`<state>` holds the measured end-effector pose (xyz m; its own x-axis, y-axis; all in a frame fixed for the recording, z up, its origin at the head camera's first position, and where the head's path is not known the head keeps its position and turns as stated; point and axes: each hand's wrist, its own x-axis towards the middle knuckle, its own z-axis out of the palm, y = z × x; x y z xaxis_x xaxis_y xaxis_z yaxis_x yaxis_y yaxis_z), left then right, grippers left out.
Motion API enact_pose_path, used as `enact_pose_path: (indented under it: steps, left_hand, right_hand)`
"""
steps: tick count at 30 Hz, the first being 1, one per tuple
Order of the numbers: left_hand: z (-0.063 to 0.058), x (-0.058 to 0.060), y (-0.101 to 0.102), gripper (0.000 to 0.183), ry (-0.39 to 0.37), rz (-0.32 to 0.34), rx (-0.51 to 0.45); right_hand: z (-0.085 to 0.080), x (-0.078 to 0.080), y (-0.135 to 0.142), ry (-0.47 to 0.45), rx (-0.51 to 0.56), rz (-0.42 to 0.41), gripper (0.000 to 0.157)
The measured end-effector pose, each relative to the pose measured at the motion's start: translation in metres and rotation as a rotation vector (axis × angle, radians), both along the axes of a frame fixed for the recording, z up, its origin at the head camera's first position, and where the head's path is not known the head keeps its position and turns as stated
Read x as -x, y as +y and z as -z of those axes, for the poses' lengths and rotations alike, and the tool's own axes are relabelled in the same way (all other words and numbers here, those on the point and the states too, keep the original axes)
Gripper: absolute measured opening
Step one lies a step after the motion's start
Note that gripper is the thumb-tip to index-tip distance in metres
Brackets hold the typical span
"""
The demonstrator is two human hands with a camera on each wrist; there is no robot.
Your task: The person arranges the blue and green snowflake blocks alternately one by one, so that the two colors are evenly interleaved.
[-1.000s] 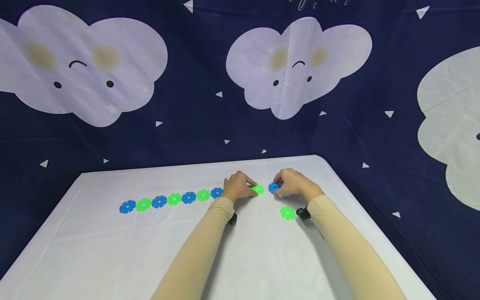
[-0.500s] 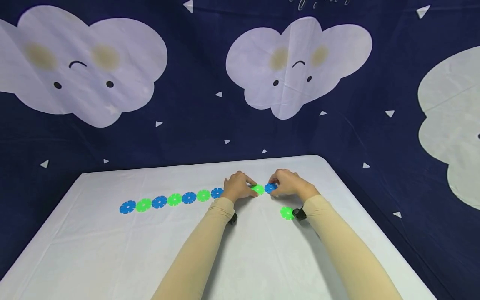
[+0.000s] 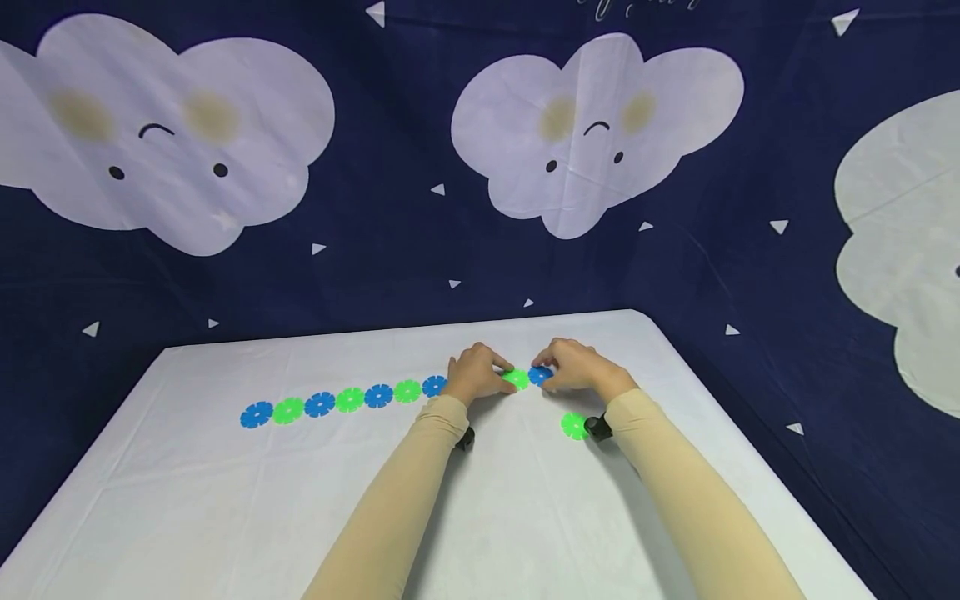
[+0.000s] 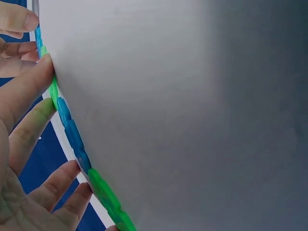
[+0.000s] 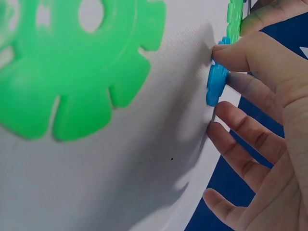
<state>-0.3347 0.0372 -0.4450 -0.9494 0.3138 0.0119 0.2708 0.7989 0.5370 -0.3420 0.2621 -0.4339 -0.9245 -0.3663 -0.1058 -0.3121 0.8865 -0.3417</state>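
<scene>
My left hand (image 3: 472, 375) pinches a bright green notched plastic disc (image 3: 519, 380) flat on the table, thumb on the near rim and a finger on the far one. Just right of it, my right hand (image 3: 583, 367) pinches a blue notched disc (image 3: 538, 377) between thumb and fingertips. The two discs meet or nearly meet at their rims. In the right wrist view the blue disc (image 5: 218, 79) lies under the thumb. Leftward runs a row of alternating blue and green discs (image 3: 349, 400), edge to edge. My left hand covers part of that row.
A loose green disc (image 3: 573, 426) lies nearer me, beside the black camera (image 3: 597, 427) on my right wrist; it looms large in the right wrist view. White cloth covers the table (image 3: 187, 500). A dark blue cloud-print curtain (image 3: 390, 275) hangs behind.
My right hand has slid the blue disc leftward to the green one, with hardly any motion in the last half second. The left hand stays put on the green disc.
</scene>
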Motion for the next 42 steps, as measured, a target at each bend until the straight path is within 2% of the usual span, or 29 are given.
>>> enact_pose_path:
  steps: [5,13,23,31,42]
  left_hand:
    - [0.003,0.001,0.0,0.04,-0.005,0.013,0.003]
    - [0.003,0.002,-0.001,0.04,0.007,0.042,0.004]
    - [0.001,0.003,0.0,0.04,-0.013,0.048,0.014]
    - [0.004,0.003,-0.001,0.042,-0.006,0.07,0.043]
    - [-0.006,0.002,0.005,0.049,-0.011,0.078,0.021]
  right_hand:
    - [0.001,0.0,0.001,0.007,0.006,-0.016,0.047]
    - [0.001,-0.003,0.003,-0.008,0.022,0.008,0.049]
    - [-0.007,-0.01,0.023,0.009,0.129,-0.027,0.052]
    - [-0.009,-0.023,0.039,0.002,0.135,-0.031,0.05]
    - [-0.005,-0.045,0.05,-0.062,0.144,-0.024,0.046]
